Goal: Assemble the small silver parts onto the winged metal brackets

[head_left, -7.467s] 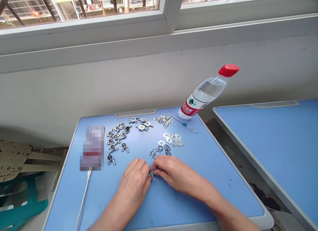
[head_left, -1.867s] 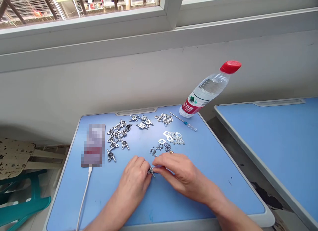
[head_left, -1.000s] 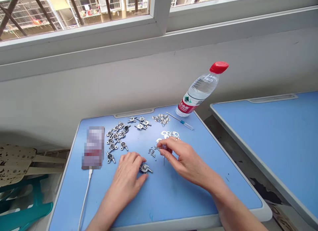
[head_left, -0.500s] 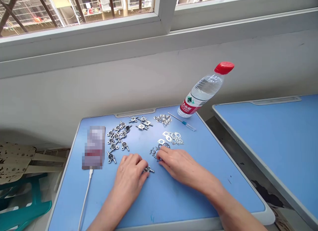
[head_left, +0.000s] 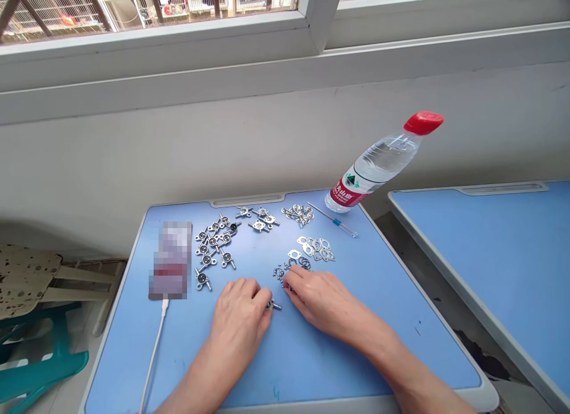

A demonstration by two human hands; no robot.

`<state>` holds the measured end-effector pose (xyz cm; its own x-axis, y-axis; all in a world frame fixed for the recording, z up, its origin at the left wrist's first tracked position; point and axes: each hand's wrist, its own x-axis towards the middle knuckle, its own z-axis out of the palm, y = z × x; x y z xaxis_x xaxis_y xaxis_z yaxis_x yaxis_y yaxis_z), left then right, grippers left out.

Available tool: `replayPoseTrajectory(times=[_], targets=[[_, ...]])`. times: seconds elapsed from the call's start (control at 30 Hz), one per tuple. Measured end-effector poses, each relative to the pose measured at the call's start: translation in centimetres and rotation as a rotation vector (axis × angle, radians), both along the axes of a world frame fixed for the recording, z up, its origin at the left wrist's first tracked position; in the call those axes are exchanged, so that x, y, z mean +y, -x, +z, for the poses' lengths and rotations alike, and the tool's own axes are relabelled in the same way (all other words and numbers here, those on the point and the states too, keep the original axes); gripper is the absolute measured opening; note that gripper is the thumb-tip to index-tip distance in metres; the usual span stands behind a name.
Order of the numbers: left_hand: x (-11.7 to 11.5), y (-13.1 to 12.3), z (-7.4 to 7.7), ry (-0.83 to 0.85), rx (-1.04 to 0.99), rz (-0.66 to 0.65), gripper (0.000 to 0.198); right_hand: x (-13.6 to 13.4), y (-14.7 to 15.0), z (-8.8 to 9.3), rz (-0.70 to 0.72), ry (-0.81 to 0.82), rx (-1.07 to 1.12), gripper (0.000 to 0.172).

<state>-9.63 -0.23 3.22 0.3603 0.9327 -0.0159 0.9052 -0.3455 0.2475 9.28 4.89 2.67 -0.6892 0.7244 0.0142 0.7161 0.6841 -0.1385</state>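
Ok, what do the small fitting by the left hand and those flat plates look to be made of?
The small fitting looks like bright plated or cast metal, going by its silvery sheen; the alloy can't be told from here. The flat plates look like thin stamped sheet metal, pale silver with a soft shine, possibly aluminium or steel.
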Motion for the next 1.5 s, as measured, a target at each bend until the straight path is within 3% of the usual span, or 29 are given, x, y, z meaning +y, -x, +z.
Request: replayPoseTrajectory(times=[0.23, 0.43, 0.7, 0.97, 1.13, 1.5], targets=[[0.0, 0.2, 0.2, 0.042, -0.044, 0.032, 0.011, 0.4, -0.4, 0.0, 0.041, -0.036, 0.075, 0.021], [0.0, 0.2, 0.2, 0.067, -0.039, 0.033, 0.011, 0.1, 0.0, 0.2, 0.125, -0.084, 0.011, 0.029], [0.1, 0.1, 0.3, 0.099, -0.029, 0.038, 0.011, -0.1, 0.1, -0.1, 0.112, -0.144, 0.02, 0.032], [0.1, 0.1, 0.5, 0.126, -0.026, 0.047, 0.008, -0.4, 1.0, 0.6, 0.091, 0.25, 0.561, 0.017], [0.2, 0.0, 0.9, 0.187, -0.035, 0.062, 0.006, -0.5, 1.6, 0.5, 0.062, 0.418, 0.565, 0.017], [0.3, 0.0, 0.7, 0.184, -0.037, 0.062, 0.009, 0.3, 0.9, 0.0, 0.176, 0.412, 0.529, 0.024]])
